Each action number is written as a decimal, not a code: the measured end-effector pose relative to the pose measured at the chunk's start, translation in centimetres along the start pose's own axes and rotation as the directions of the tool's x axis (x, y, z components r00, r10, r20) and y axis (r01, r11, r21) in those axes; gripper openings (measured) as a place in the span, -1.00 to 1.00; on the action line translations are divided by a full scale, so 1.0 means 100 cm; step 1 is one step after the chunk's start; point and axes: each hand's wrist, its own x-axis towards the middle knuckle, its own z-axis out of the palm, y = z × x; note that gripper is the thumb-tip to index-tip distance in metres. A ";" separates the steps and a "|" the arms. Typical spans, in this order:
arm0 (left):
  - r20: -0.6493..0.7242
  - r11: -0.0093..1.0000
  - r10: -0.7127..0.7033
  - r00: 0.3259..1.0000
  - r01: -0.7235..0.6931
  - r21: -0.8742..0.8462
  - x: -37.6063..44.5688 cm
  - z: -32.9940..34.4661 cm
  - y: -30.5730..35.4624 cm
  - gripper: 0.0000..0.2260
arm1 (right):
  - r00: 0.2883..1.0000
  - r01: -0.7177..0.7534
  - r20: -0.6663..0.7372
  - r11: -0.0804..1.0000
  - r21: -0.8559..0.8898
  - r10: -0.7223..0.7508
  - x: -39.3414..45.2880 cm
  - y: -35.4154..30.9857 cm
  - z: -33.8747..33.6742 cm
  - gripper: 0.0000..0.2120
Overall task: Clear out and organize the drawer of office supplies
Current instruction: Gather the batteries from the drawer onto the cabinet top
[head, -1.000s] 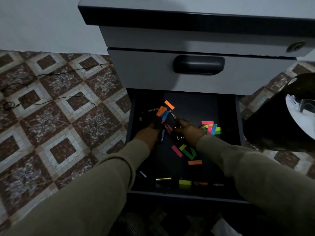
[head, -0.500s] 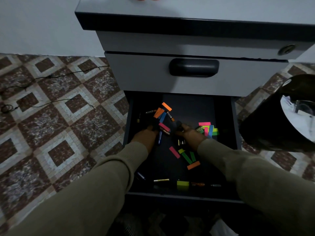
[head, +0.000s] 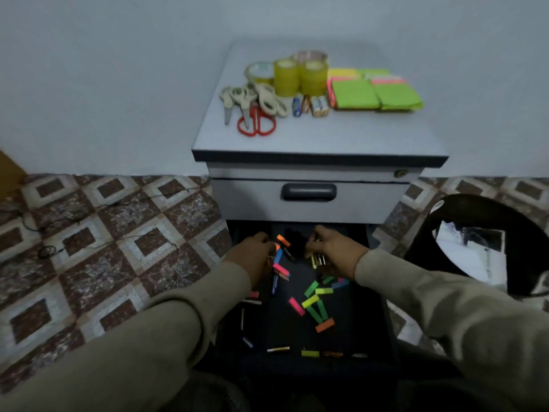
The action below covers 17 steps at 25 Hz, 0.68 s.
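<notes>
- At the front edge of the open drawer (head: 383, 322) lie a row of small things: one gold battery (head: 278, 349), one yellow-green strip (head: 310, 353), and two or three darker bits beside them, too dim to name.
- Near the drawer's left wall, two more batteries (head: 247, 342) show; others there are lost in the dark.
- In the middle of the drawer lies a scatter of sticky-note strips (head: 315, 301): about four green, two yellow, one pink and one orange; the count is rough because they overlap.
- Further back in the drawer, between the two hands, lie one pink strip, one orange strip and one blue pen-like thing (head: 276, 278).
- The left hand (head: 252, 257) reaches in near the drawer's left wall with its fingers curled; whether its grip holds anything I cannot tell.
- The right hand (head: 332, 254) is at the drawer's back, its grip closed round a small bunch of gold batteries (head: 317, 260), about three.
- Right of the drawer stands one dark bin (head: 487, 215) with paper in it.
- Above the drawer, the cabinet's top surface (head: 320, 138) carries three pairs of scissors (head: 252, 114), one of them red-handled.
- Behind these stand about four tape rolls (head: 297, 74).
- Right of the scissors lie about three batteries (head: 309, 104).
- Further right are stacks of sticky notes (head: 374, 90), mostly green.
</notes>
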 end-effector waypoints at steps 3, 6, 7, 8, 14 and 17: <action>-0.122 0.999 0.042 0.992 -0.041 0.008 -0.012 -0.048 0.014 -0.71 | 0.997 0.021 -0.075 0.996 -0.085 -0.028 -0.013 -0.011 -0.050 -0.57; -0.229 0.996 0.081 0.970 -0.085 -0.007 -0.019 -0.091 0.024 -0.74 | 0.991 0.017 -0.128 0.989 -0.146 -0.036 -0.023 -0.021 -0.093 -0.56; -0.250 0.996 0.077 0.965 -0.084 -0.018 -0.020 -0.104 0.027 -0.74 | 0.989 0.022 -0.143 0.988 -0.152 -0.045 -0.026 -0.023 -0.106 -0.56; -0.255 0.997 0.064 0.965 -0.074 -0.029 -0.019 -0.118 0.029 -0.74 | 0.986 0.023 -0.159 0.986 -0.166 -0.050 -0.027 -0.024 -0.118 -0.55; -0.346 0.997 0.075 0.935 -0.076 0.009 -0.004 -0.177 0.030 -0.75 | 0.977 -0.064 -0.209 0.989 -0.137 0.035 -0.017 -0.015 -0.180 -0.58; -0.370 0.998 0.065 0.927 -0.065 0.012 0.007 -0.197 0.024 -0.75 | 0.966 -0.107 -0.247 0.990 -0.089 0.082 0.009 -0.006 -0.203 -0.61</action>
